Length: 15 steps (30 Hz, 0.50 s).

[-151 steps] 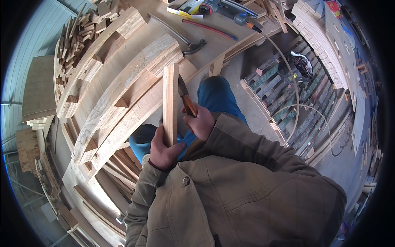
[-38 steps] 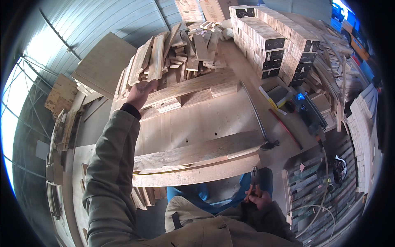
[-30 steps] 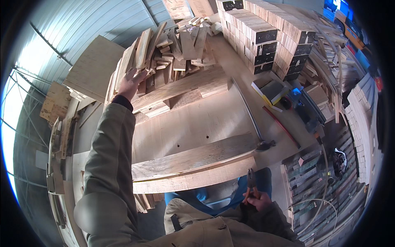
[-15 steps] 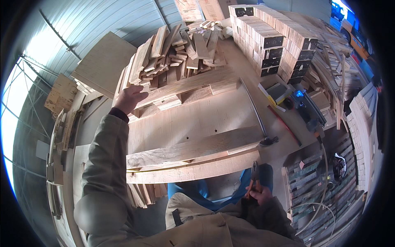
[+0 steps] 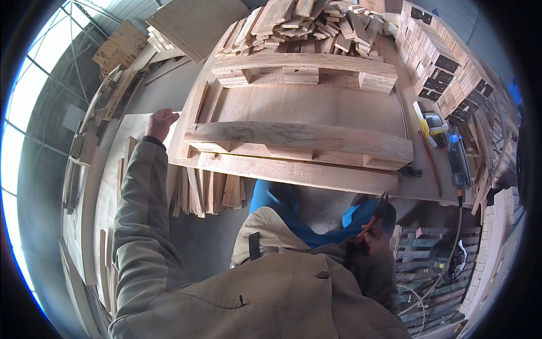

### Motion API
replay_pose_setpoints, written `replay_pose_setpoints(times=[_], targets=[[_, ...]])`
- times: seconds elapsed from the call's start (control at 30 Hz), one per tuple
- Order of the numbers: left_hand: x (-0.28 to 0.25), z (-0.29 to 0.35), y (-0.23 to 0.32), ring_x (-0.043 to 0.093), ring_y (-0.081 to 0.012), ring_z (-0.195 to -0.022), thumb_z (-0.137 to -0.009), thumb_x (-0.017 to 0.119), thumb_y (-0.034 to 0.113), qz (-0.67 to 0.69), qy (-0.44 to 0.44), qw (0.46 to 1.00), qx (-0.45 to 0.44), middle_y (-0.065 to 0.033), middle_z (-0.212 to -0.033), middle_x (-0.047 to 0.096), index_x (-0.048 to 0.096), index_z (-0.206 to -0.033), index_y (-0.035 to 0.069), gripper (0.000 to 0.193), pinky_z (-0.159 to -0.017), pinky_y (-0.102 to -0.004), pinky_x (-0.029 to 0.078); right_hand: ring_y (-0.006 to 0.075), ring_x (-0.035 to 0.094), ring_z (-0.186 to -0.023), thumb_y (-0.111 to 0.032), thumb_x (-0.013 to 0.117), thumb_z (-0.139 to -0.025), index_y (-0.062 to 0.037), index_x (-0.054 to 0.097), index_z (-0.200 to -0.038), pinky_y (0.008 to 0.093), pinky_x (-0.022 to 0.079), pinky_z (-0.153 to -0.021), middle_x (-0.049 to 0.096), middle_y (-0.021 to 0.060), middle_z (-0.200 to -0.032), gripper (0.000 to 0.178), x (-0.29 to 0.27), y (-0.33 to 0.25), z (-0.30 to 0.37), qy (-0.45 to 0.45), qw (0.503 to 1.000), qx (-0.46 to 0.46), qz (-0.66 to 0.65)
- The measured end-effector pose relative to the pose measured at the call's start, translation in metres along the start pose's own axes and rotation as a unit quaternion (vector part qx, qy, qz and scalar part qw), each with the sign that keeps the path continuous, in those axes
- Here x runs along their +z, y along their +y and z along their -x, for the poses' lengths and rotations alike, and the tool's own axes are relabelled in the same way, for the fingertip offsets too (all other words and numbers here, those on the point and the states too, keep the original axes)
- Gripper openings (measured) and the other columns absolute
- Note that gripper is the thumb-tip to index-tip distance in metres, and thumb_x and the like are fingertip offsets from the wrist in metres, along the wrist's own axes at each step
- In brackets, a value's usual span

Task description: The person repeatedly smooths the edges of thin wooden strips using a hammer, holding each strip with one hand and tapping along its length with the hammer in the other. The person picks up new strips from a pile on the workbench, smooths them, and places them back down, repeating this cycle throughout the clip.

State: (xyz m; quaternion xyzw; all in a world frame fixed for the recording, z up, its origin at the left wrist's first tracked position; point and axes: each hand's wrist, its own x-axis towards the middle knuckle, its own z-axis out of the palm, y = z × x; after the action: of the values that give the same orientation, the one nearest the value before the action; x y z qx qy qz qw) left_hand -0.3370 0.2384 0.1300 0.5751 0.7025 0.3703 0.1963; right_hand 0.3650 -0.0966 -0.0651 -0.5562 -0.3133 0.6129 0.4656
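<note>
My left hand (image 5: pixel 161 125) is raised beside the left edge of the wooden worktable, its fingers curled together. Whatever may be inside them is hidden. Low in front of my body, my right hand (image 5: pixel 372 239) grips pliers (image 5: pixel 381 209) with orange handles and dark jaws pointing up. On the table lies a near timber beam (image 5: pixel 293 137) with blocks under it, and a plank (image 5: pixel 282 170) runs along the front edge. Farther back is a second beam (image 5: pixel 316 61), also on blocks. Short slats (image 5: pixel 197 107) lie at the left end between the beams.
Loose wood pieces (image 5: pixel 316 25) are heaped at the back. Stacked wooden blocks (image 5: pixel 432 56) stand at the far right. A red bar (image 5: pixel 430 161) and a blue-and-grey power tool (image 5: pixel 458 161) lie on the right, its cable hanging over a slatted pallet (image 5: pixel 412 265). Boards (image 5: pixel 206 192) stand below the table's front left.
My view has turned left and down. My left hand has moved from the far beam to beside the table's left edge, its fingers now more curled. The pliers stay in my right hand.
</note>
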Motion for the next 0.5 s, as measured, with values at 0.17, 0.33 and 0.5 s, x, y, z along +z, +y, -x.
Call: replay_pose_setpoints(times=[0.17,0.33,0.5], targets=[[-0.009,0.034,-0.074,0.063,-0.0335,-0.124,-0.075,0.09,0.028,-0.069,0.057,0.991,-0.104,-0.0264,-0.133,0.065,0.06,-0.133,-0.011,0.076,-0.106,-0.0408,0.05,0.0193,0.069,-0.086,-0.006,0.062,-0.095,0.0079,0.063,-0.122,0.0331,0.055,-0.084,0.073,0.0145,-0.094,0.031,0.006,-0.005,0.003,0.018,0.999,-0.001,0.049],[0.018,0.059,-0.097,0.056,-0.037,-0.134,-0.069,0.093,0.029,-0.173,0.001,0.982,-0.079,-0.0269,-0.14,0.06,0.054,-0.141,-0.007,0.089,-0.113,-0.0439,0.045,0.0195,0.069,-0.086,-0.005,0.062,-0.094,0.0089,0.063,-0.123,0.033,0.055,-0.083,0.073,0.0146,-0.094,0.032,0.008,-0.006,0.005,0.03,0.998,-0.01,0.06],[0.042,0.06,-0.099,0.056,-0.0349,-0.133,-0.068,0.094,0.029,-0.228,-0.031,0.967,-0.105,-0.0249,-0.141,0.06,0.051,-0.144,-0.003,0.094,-0.112,-0.0416,0.046,0.0205,0.07,-0.086,-0.003,0.062,-0.094,0.0099,0.063,-0.122,0.0329,0.056,-0.083,0.072,0.0143,-0.094,0.031,0.006,0.0,0.006,0.05,0.997,0.001,0.063]])
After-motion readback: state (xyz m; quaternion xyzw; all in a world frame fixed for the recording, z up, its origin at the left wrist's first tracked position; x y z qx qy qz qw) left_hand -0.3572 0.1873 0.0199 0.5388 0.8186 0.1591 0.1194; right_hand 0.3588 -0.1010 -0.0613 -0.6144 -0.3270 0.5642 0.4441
